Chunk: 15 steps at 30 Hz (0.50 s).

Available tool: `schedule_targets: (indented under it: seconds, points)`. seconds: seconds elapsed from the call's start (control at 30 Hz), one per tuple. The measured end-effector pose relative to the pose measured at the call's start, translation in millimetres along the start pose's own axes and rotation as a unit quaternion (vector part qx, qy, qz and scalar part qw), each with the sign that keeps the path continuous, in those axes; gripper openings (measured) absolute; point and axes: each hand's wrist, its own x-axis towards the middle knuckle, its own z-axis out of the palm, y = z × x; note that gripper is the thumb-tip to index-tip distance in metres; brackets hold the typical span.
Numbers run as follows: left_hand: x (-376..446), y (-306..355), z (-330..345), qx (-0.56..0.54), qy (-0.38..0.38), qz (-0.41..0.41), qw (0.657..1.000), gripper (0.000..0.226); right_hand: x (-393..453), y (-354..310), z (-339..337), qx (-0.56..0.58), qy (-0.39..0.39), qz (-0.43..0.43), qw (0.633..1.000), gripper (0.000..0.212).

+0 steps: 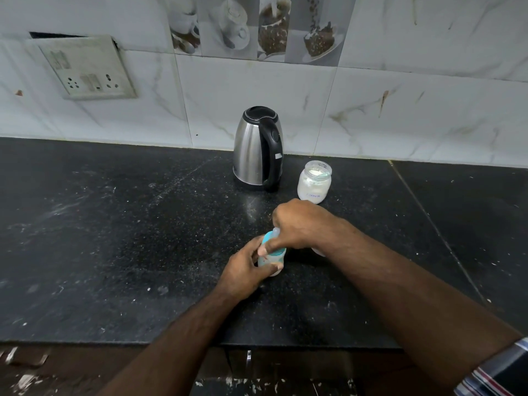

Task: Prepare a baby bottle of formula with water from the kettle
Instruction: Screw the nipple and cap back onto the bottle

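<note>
A small baby bottle with a teal collar and a clear teat stands on the black counter. My left hand grips its body from the left. My right hand grips the teal collar and teat from above, hiding most of the top. Behind them a steel kettle with a black handle and shut lid stands near the wall. To the kettle's right sits an open glass jar of white formula powder. Something white peeks out under my right wrist; I cannot tell what it is.
A tiled wall runs along the back of the counter, with a socket plate at the upper left. The counter's front edge lies close to me, with cabinet fronts below. A seam in the stone runs at the right.
</note>
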Motion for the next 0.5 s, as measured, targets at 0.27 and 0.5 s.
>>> schedule_targets:
  seconds: [0.27,0.5]
  points:
    - [2,-4,1,-0.013,-0.001,0.004,1.000,0.057,1,-11,10,-0.010,0.022,-0.005,1.000,0.028]
    - [4,-3,2,-0.018,-0.003,0.003,1.000,0.064,-2,1,5,0.039,-0.046,-0.053,0.997,0.063]
